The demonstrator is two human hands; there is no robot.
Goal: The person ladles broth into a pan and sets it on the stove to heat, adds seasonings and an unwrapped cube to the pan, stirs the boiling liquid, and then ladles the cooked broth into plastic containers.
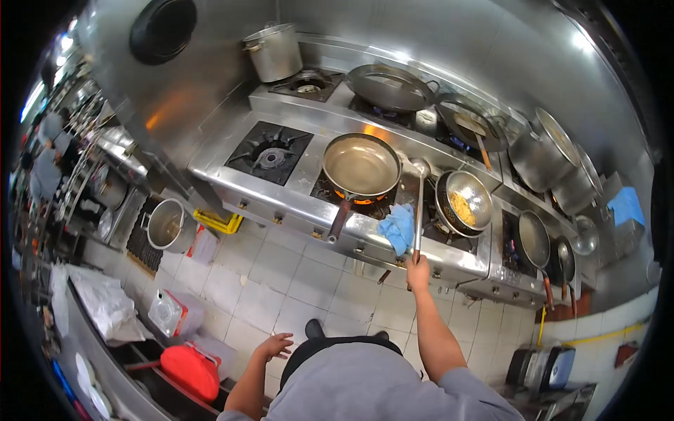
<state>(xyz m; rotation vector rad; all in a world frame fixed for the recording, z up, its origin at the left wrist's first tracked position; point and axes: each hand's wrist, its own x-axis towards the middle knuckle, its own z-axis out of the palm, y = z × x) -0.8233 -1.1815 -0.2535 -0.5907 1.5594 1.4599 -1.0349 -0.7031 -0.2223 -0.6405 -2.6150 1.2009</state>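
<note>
Blue cloth (pixel 398 228) between pan (pixel 361 166) and ladle (pixel 420 210), right grip (pixel 418 272) round ladle, left grip (pixel 274 346) spread

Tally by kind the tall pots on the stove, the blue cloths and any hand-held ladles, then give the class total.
Tall pots on the stove: 3
Blue cloths: 2
Ladle in the right hand: 1
Total: 6

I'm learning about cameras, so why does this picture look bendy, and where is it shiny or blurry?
Head view: the stove bends and the corners go black, probably from a very wide lens; head view: white glare on the steel wall, orange shine behind the pan; head view: the far left looks fuzzy, while the ladle and blue cloth look fairly clear.
</note>
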